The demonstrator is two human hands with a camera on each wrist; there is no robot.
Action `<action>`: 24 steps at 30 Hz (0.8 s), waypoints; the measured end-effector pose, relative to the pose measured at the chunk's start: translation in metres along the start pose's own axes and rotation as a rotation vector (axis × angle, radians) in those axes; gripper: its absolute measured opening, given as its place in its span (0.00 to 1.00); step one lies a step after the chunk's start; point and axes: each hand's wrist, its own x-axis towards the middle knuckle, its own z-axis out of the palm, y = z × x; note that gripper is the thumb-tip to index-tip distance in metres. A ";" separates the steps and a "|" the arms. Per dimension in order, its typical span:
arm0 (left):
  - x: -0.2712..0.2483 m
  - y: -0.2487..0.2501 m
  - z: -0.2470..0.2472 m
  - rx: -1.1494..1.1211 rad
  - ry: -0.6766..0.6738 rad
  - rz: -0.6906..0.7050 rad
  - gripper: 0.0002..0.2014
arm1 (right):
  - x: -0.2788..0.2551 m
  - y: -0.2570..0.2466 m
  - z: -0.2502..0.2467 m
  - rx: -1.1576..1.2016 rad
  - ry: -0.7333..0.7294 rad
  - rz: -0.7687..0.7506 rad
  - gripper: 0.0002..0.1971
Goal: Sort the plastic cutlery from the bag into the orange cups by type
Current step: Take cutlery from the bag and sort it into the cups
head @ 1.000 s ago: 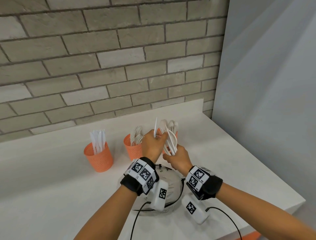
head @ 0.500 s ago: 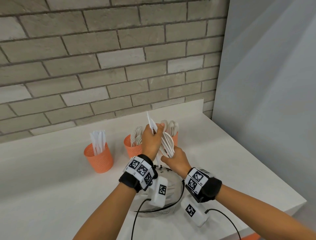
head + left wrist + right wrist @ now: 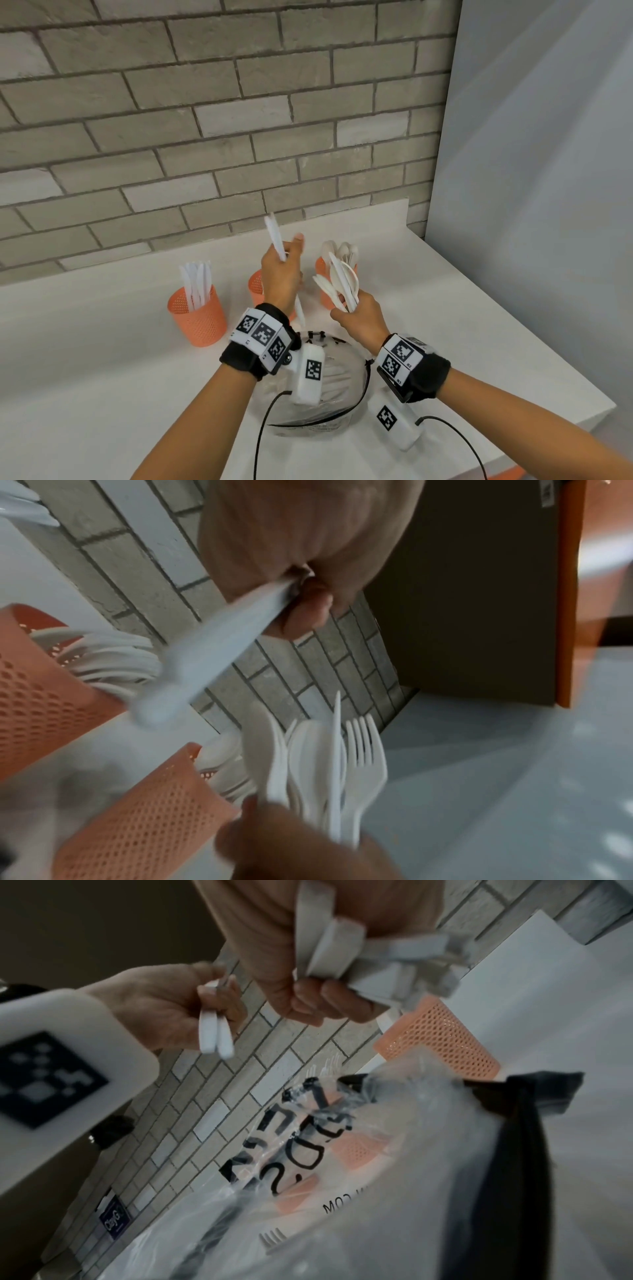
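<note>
surface: white counter [image 3: 102,394] against a brick wall | on it: three orange mesh cups, left cup [image 3: 198,317] with knives well left of the hands, middle cup [image 3: 256,287] behind the left hand, right cup [image 3: 322,274] behind the right hand | clear plastic bag [image 3: 329,387] directly under both wrists

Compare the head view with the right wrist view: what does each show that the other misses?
Only the head view shows the leftmost orange cup holding knives, and the mixed heads of the bundle above the right hand.

Only the right wrist view shows a fork left inside the bag and the bundle's handle ends.

Both show the left hand gripping white cutlery pieces.
</note>
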 end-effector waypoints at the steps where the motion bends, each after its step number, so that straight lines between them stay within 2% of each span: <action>1: -0.005 -0.003 0.003 0.060 -0.046 -0.006 0.13 | 0.000 0.000 0.000 -0.001 0.004 -0.001 0.14; 4: -0.020 -0.014 0.015 0.108 -0.149 -0.038 0.09 | 0.001 -0.001 0.002 0.014 0.006 -0.007 0.13; 8: -0.031 -0.026 0.023 0.115 -0.186 -0.010 0.06 | 0.004 -0.001 0.004 0.038 0.005 -0.008 0.13; 12: -0.028 -0.027 0.026 0.168 -0.179 0.001 0.10 | 0.005 -0.001 0.002 0.026 0.003 0.010 0.14; 15: -0.023 -0.021 0.025 0.139 -0.118 0.025 0.03 | 0.005 0.000 0.000 0.003 -0.013 0.020 0.14; 17: -0.020 -0.018 0.024 0.107 -0.077 0.018 0.04 | 0.005 0.000 -0.001 -0.010 -0.019 0.027 0.14; 21: -0.017 -0.025 0.022 0.155 -0.165 0.064 0.12 | 0.008 -0.003 0.002 0.006 -0.040 0.010 0.14; 24: -0.016 -0.024 0.018 0.189 -0.144 0.108 0.07 | 0.009 -0.007 0.006 0.004 -0.079 -0.006 0.11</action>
